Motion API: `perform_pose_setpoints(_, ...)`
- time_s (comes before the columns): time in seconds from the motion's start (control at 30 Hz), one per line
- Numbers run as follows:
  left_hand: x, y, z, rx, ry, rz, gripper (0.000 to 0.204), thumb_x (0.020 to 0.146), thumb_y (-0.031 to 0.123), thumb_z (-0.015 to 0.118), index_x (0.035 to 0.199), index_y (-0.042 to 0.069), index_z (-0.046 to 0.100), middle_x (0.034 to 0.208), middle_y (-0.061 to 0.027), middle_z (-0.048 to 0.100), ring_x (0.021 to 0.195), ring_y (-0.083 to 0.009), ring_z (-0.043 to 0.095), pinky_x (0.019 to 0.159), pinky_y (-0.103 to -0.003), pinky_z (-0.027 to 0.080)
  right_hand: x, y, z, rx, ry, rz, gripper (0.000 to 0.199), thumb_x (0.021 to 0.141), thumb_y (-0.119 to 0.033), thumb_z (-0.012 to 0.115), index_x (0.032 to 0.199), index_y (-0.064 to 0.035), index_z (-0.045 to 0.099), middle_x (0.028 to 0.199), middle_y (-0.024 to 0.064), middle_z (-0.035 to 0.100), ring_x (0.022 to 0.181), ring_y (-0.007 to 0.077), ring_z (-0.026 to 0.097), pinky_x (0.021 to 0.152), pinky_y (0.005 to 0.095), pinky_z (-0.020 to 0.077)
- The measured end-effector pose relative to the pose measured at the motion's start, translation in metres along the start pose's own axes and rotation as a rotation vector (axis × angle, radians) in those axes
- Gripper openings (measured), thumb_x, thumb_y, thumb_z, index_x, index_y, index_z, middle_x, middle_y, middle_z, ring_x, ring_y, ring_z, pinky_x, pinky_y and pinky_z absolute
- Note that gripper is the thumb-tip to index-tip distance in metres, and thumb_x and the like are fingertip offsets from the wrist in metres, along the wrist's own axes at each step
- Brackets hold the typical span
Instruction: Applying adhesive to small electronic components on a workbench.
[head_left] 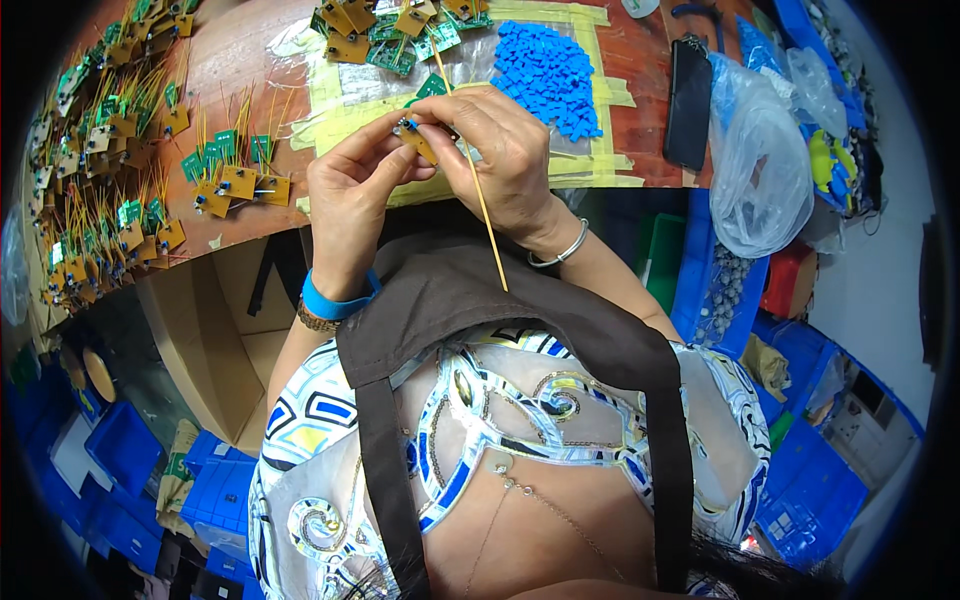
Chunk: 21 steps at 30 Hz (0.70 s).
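Note:
Over the near edge of the table, my two hands meet around a small orange-brown circuit board (420, 146). My left hand (352, 185) pinches the board from the left, fingers curled and thumb pressed to it. Thumb and fingers of my right hand (508, 150) close on its other side. A thin wooden stick (484, 208) runs through my right hand, its lower end pointing toward my apron. Just beyond my fingers shows a green circuit board (431, 88); whether it is wired to the held one I cannot tell.
Small blue plastic pieces (545, 75) lie heaped right of centre on the taped mat (335, 118). Wired boards (230, 185) spread over the table's left, with more boards (350, 30) at the back. At the right are a black phone (688, 115) and a clear plastic bag (765, 165).

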<state>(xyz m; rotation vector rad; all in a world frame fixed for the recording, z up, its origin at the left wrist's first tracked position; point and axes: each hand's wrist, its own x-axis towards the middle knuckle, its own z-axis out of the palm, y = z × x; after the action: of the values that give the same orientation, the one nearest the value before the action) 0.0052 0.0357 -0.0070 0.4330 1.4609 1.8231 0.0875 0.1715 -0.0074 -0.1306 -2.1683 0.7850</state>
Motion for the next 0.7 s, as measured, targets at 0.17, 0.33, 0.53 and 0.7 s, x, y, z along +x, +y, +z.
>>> perform_pose_setpoints(0.17, -0.0020, -0.0011, -0.0010, 0.005, 0.006, 0.001, 0.029, 0.090, -0.002, 0.059, 0.119, -0.007, 0.059, 0.092, -0.0091, 0.066, 0.080, -0.0163, 0.067, 0.075, -0.026, 0.057, -0.0020, -0.0018, 0.0009, 0.010, -0.015, 0.017, 0.022, 0.069, 0.003, 0.074, 0.090, -0.0018, 0.068, 0.082, 0.0097, 0.069, 0.077, 0.0252, 0.067, 0.065, 0.0326, 0.0529)
perform_pose_setpoints(0.33, 0.0013, -0.0044, -0.0013, 0.013, 0.001, 0.002, 0.029, 0.091, -0.001, 0.058, 0.119, -0.007, 0.059, 0.092, -0.0094, 0.066, 0.080, -0.0161, 0.067, 0.075, -0.026, 0.057, -0.0024, 0.0017, 0.0020, 0.019, -0.021, 0.025, 0.022, 0.069, 0.003, 0.074, 0.090, -0.0020, 0.068, 0.082, 0.0094, 0.069, 0.076, 0.0246, 0.066, 0.064, 0.0320, 0.0526)
perform_pose_setpoints(0.53, 0.0003, -0.0007, 0.0004, -0.043, 0.058, -0.019, 0.025, 0.094, 0.004, 0.057, 0.115, -0.007, 0.062, 0.087, -0.0110, 0.068, 0.075, -0.0159, 0.068, 0.070, -0.026, 0.058, -0.0010, -0.0007, 0.0017, 0.031, -0.022, 0.010, 0.021, 0.070, 0.004, 0.073, 0.090, -0.0022, 0.068, 0.081, 0.0093, 0.068, 0.075, 0.0243, 0.066, 0.064, 0.0317, 0.0523)
perform_pose_setpoints(0.7, 0.0020, -0.0018, 0.0001, -0.064, 0.090, 0.002, 0.021, 0.093, 0.008, 0.060, 0.107, -0.006, 0.066, 0.083, -0.0108, 0.069, 0.069, -0.0144, 0.067, 0.064, -0.024, 0.058, -0.0001, -0.0050, 0.0040, 0.020, -0.026, 0.023, 0.020, 0.070, 0.003, 0.074, 0.088, -0.0024, 0.068, 0.081, 0.0098, 0.068, 0.075, 0.0247, 0.067, 0.065, 0.0317, 0.0523)
